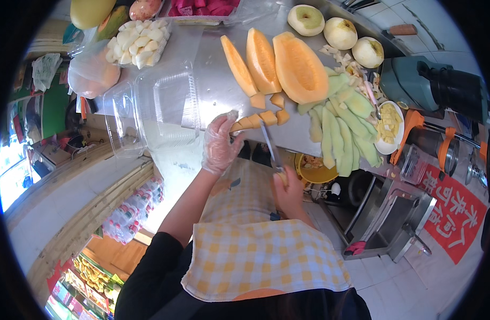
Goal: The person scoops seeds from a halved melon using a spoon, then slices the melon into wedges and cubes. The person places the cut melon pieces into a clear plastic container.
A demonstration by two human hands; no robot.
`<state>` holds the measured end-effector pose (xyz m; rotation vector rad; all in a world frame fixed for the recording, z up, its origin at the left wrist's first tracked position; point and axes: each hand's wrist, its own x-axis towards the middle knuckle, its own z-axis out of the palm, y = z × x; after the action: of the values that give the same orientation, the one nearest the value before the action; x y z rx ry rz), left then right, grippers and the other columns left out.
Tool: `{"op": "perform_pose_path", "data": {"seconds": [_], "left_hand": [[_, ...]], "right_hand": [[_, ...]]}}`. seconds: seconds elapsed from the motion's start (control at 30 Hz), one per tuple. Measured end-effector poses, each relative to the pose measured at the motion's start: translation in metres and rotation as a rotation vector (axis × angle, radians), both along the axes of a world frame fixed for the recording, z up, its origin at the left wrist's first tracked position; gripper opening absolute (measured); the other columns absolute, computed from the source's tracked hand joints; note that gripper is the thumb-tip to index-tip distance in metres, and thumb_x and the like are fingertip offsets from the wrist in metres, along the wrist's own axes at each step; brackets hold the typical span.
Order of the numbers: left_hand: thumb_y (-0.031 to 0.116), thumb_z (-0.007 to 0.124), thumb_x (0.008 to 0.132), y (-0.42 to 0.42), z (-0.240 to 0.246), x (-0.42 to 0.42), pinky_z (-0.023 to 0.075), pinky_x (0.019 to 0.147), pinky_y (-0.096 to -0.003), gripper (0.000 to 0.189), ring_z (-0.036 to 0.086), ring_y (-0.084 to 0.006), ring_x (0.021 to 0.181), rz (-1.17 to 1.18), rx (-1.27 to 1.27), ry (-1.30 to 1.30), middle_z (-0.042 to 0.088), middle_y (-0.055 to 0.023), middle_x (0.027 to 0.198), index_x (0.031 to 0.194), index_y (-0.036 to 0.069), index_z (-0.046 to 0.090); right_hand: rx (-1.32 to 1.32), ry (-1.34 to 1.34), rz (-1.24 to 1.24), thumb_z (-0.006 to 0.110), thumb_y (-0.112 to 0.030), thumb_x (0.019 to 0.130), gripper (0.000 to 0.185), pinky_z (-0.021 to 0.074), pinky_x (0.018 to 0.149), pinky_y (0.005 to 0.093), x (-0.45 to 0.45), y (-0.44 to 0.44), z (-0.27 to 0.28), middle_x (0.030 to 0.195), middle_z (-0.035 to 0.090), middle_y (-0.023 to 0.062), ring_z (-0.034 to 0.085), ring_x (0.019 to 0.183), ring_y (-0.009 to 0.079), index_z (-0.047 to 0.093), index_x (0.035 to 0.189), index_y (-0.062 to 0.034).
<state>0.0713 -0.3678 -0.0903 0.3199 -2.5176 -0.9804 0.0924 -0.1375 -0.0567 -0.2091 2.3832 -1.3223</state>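
Note:
My left hand (pixel 223 144), in a clear plastic glove, grips the near end of a peeled orange melon slice (pixel 249 121) cut into chunks. In my bare right hand (pixel 289 190) is a knife (pixel 270 142), its blade tip touching or close beside the chunks. A few loose melon cubes (pixel 258 101) lie just beyond. Farther back rest two melon wedges (pixel 239 66) (pixel 263 62) and a seeded melon half (pixel 303 68). Pale green peels (pixel 341 128) are heaped to the right.
An open clear clamshell box (pixel 169 104) stands left on the metal worktop (pixel 213 68). Behind it is a tray of white fruit pieces (pixel 139 42). Peeled round fruits (pixel 341 33), a white dish of yellow cubes (pixel 389 126) and a yellow bin (pixel 317 172) are right.

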Motion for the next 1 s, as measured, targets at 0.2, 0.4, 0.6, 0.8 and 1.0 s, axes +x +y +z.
{"op": "perform_pose_path", "data": {"seconds": [0.2,0.4,0.6,0.8,1.0], "left_hand": [[0.024,0.079,0.063,0.001,0.025,-0.046,0.0453,0.087,-0.0411,0.053,0.056,-0.0323,0.1,-0.293,-0.102,-0.105,0.06,-0.0121,0.105,0.111,0.009,0.061],[0.023,0.075,0.068,0.018,0.027,-0.07,0.0485,0.077,-0.0402,0.044,0.059,-0.0317,0.087,-0.408,-0.106,-0.158,0.061,-0.0118,0.098,0.108,0.009,0.062],[0.02,0.071,0.071,0.034,0.021,-0.065,0.0499,0.069,-0.0414,0.03,0.06,-0.0323,0.079,-0.1,-0.051,-0.162,0.06,-0.0124,0.091,0.098,0.008,0.064],[0.019,0.069,0.072,0.04,0.016,-0.064,0.0503,0.072,-0.0412,0.031,0.06,-0.0332,0.082,0.029,0.025,-0.164,0.059,-0.0133,0.096,0.1,0.007,0.062],[0.017,0.067,0.072,0.044,0.014,-0.062,0.0502,0.073,-0.0416,0.035,0.06,-0.034,0.087,0.084,0.154,-0.162,0.057,-0.0143,0.102,0.105,0.008,0.06]], "right_hand": [[-0.263,-0.899,-0.346,0.051,-0.024,0.095,0.024,0.0398,0.048,0.0252,0.017,0.034,-0.021,0.067,0.049,-0.0012,0.049,0.052,0.0086,0.05,0.109,-0.0048],[-0.532,-0.805,-0.33,0.045,-0.026,0.098,0.019,0.0386,0.041,0.0249,0.015,-0.023,-0.052,0.065,0.047,0.0015,0.047,0.046,0.0107,0.043,0.103,-0.0078],[-0.775,-0.78,-0.319,0.04,-0.024,0.1,0.015,0.0436,0.043,0.0268,0.013,-0.062,-0.062,0.069,0.049,0.0053,0.051,0.048,0.0136,0.038,0.099,-0.0084],[-0.809,-0.82,-0.304,0.039,-0.021,0.1,0.013,0.0426,0.042,0.0267,0.016,-0.069,-0.059,0.071,0.048,0.0058,0.049,0.047,0.013,0.037,0.1,-0.0076],[-0.772,-0.744,-0.324,0.039,-0.016,0.099,0.01,0.0389,0.041,0.0252,0.018,-0.077,-0.056,0.071,0.046,0.005,0.046,0.046,0.0117,0.037,0.098,-0.0066]]}}
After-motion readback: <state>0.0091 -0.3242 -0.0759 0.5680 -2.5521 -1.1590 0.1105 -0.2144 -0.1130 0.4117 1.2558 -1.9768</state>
